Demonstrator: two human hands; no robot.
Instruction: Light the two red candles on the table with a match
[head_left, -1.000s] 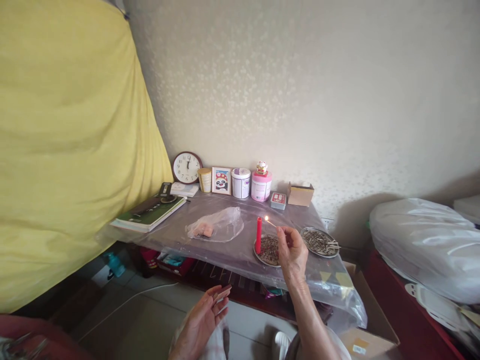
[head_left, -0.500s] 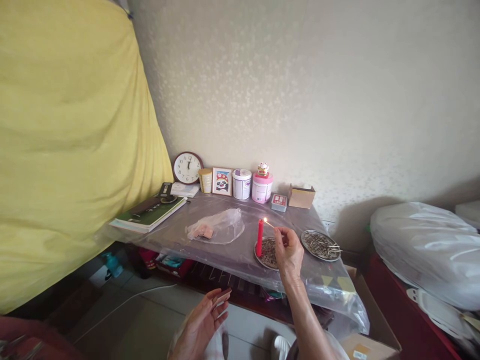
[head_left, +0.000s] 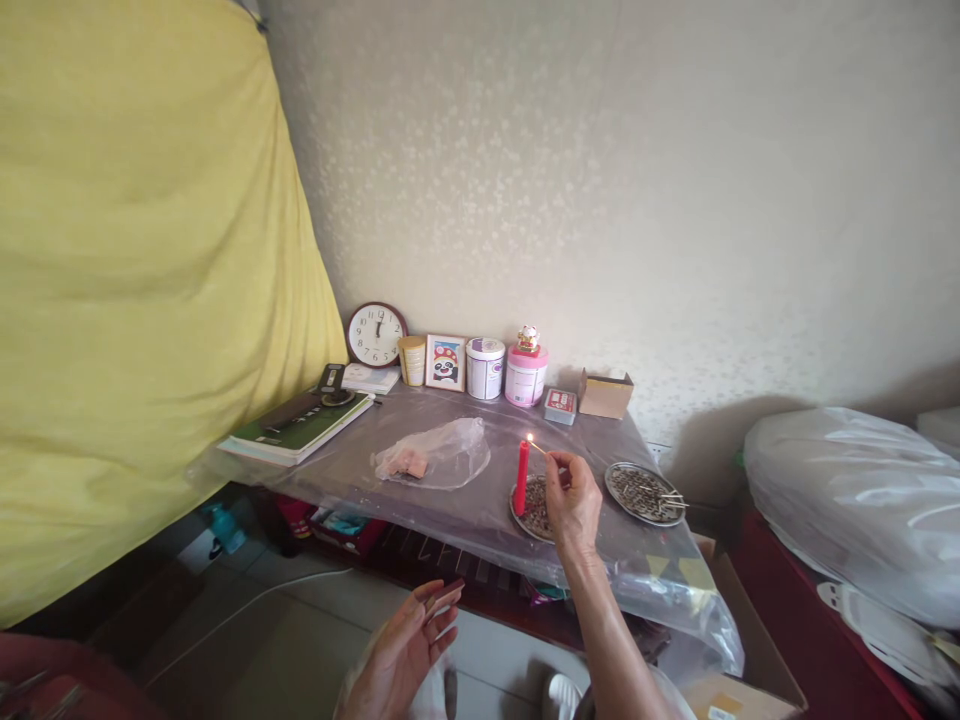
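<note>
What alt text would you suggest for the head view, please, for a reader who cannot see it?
The right hand holds a lit match to the top of a red candle standing in a dish on a plastic-covered table. The left hand, lower down, holds a small box.

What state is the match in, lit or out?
Lit: the match in the right hand shows a small flame at its tip, by the red candle.
</note>
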